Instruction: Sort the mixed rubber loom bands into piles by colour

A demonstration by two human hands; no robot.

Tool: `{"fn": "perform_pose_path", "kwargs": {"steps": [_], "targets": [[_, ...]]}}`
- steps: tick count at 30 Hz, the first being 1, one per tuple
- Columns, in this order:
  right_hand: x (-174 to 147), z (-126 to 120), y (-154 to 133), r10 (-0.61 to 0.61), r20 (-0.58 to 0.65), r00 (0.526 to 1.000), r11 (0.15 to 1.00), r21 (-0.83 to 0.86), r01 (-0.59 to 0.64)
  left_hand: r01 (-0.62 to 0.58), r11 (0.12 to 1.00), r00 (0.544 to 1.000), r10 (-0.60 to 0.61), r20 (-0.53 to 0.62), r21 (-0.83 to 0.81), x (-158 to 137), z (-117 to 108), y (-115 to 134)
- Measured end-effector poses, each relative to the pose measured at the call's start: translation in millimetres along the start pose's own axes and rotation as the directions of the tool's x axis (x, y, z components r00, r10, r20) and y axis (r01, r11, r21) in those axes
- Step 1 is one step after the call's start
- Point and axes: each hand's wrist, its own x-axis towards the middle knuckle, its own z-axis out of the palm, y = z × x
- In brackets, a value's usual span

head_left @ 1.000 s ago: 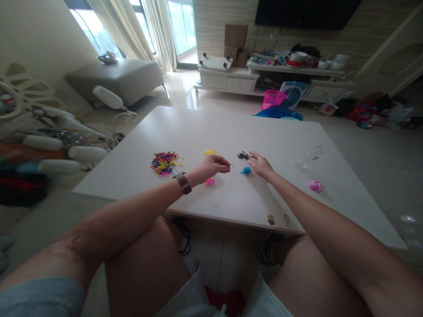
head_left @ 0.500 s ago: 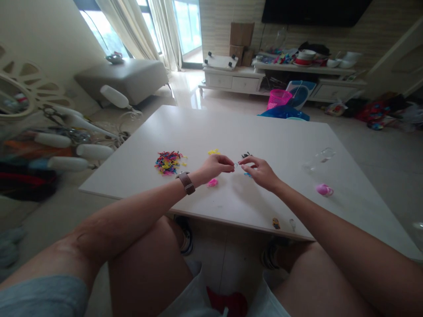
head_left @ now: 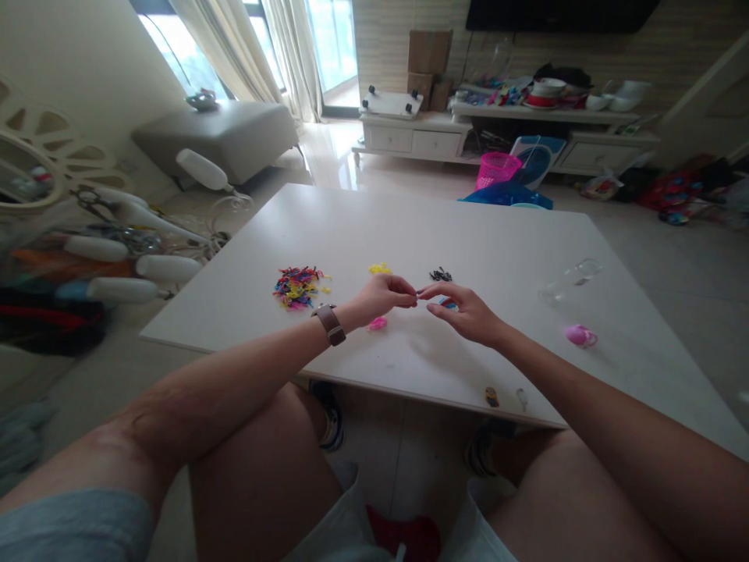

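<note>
My left hand (head_left: 391, 293), with a brown watch on the wrist, pinches a small thin loop over the table; the fingertips mostly hide it. My right hand (head_left: 465, 308) has its thumb and index finger apart, the index tip right beside the left fingertips. Small colored pieces lie sorted around the hands: a yellow pile (head_left: 380, 268), a black pile (head_left: 441, 275), a pink pile (head_left: 378, 323) and blue pieces (head_left: 449, 303) partly behind my right fingers. Farther left is a mixed multicolored pile (head_left: 296, 289).
On the white table (head_left: 351, 226) are a clear bottle (head_left: 573, 281) and a purple-pink object (head_left: 580, 336) at the right. A Minion figure (head_left: 491, 396) and a small clear-looking piece (head_left: 521, 400) lie by the front edge. A lamp (head_left: 169, 269) stands close on the left.
My right index finger has stretched toward the left fingertips, and its thumb has dropped away from it. My left hand stays nearly still. The loop shows less than before.
</note>
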Motion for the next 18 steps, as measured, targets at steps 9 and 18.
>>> {"fn": "perform_pose_path", "kwargs": {"steps": [9, 18], "targets": [[6.0, -11.7, 11.6, 0.125, -0.214, 0.969, 0.984, -0.097, -0.148, 0.019, 0.99, 1.0, -0.018, -0.006, 0.138, 0.2, -0.5, 1.8], [3.3, -39.8, 38.9, 0.388, -0.216, 0.896, 0.8, -0.404, -0.444, 0.052, 0.989, 0.999, -0.05, -0.02, 0.138, -2.1, -1.5, 6.1]]}}
